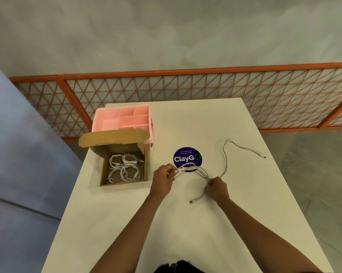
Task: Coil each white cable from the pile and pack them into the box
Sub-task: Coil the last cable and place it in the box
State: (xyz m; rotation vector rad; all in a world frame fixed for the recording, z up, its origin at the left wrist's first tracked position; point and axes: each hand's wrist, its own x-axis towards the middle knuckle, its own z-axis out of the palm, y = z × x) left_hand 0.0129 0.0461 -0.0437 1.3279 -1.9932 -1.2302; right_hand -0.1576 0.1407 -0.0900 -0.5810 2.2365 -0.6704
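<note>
Two bare hands work over a white table point(186, 223), each gripping the same white cable point(225, 160). The left hand point(163, 179) has its fingers closed in a pinch on one bend of the cable, just in front of a round purple sticker point(187, 159) that reads "ClayGo". The right hand point(217, 189) is curled shut around the gathered strands a little to the right and nearer the person. Between the two hands the cable arches in a few loose loops over the lower edge of the sticker. One short end hangs below the right hand and lies on the table with its plug point(191, 202) pointing left. The other end runs up and away from the right hand, curves across the far right part of the table and finishes in a plug point(264, 157) near the right edge.

To the left of the hands, an open cardboard box point(144, 166) sits near the left edge of the table, its lid folded back. Inside lie several coiled white cables point(124, 167), packed side by side on the bottom; their exact count is hard to tell. Just behind the box stands a pink organiser tray point(123, 120) with several compartments.
</note>
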